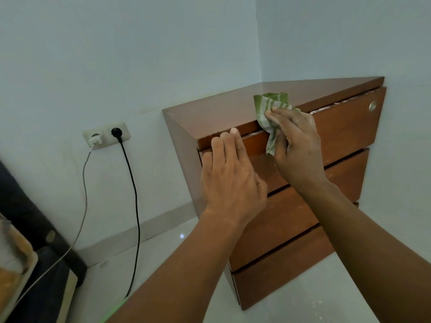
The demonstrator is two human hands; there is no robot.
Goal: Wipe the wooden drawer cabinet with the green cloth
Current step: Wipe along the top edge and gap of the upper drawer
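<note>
Fingers (pixel 277 117) of my right hand (pixel 296 145) curl loosely over the green cloth (pixel 271 106), pinning it where the cabinet top meets the upper drawer; part of the cloth lies on the top, the rest hangs down over the drawer front. Left hand (pixel 229 176) holds nothing: fingers straight and close together, tips at the lip of the top drawer (pixel 345 127), palm flat toward its front. The wooden drawer cabinet (pixel 210 113) stands in the room corner, its back against the left wall and its far side close to the right-hand wall.

Risks, as I judge them: grip on the cloth is light, so a hard stroke along the edge could drag it free and drop it to the floor (pixel 163 257). Drawer's top edge looks chipped and pale; cloth may snag there. Pressure from the left hand could shift the drawer and pinch fingertips in the gap. Wall socket (pixel 106 135) and its two cables (pixel 134 183) sit well apart to the left, no concern unless the wipe carries round that side.
</note>
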